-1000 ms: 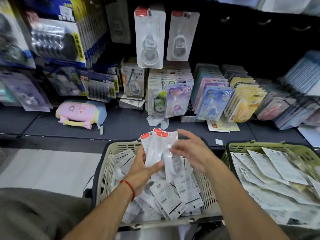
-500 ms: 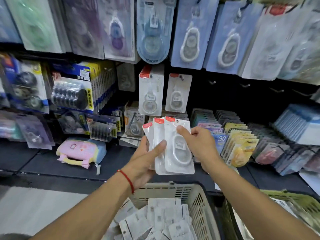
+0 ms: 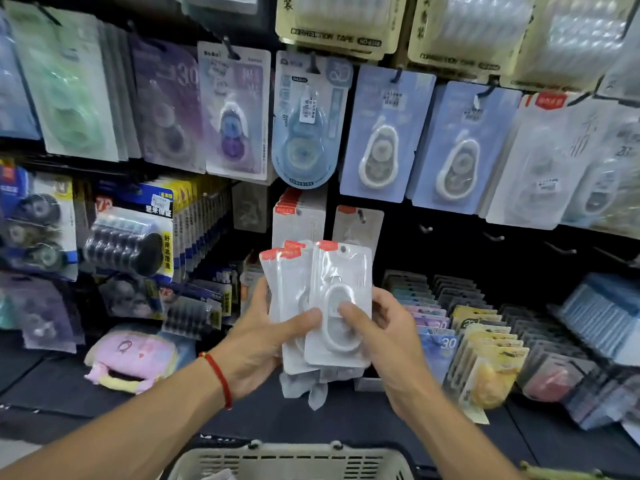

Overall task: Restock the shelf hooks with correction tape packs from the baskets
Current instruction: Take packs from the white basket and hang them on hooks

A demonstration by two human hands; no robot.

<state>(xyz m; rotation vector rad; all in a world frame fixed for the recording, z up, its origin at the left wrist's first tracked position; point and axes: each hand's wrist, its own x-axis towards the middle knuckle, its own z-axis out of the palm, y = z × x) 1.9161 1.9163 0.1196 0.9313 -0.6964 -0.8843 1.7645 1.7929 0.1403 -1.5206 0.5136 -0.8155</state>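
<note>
The left hand (image 3: 256, 337) grips a fanned stack of packs (image 3: 294, 299) from behind and below, thumb pressed across the front — a red string sits on that wrist. The right hand (image 3: 384, 337) pinches the front pack (image 3: 341, 289) of that stack, thumb on the clear blister over the white dispenser, fingers curled behind its right edge. The packs are white with red tabs at the top and are held upright in front of the shelf, above the basket (image 3: 291, 460), whose beige rim shows at the bottom edge.

Just behind and above the stack, two hooks carry the same red-tabbed packs: a fuller hook (image 3: 298, 216) on the left and a thinner one (image 3: 358, 225) to its right. Further right, several hooks (image 3: 493, 236) stick out bare from the dark back panel.

The row above holds hanging cards — green, purple and blue (image 3: 386, 133). Rows of coloured packs (image 3: 485, 355) stand on the shelf base at the right, and a pink pouch (image 3: 133, 358) lies on it at the left.
</note>
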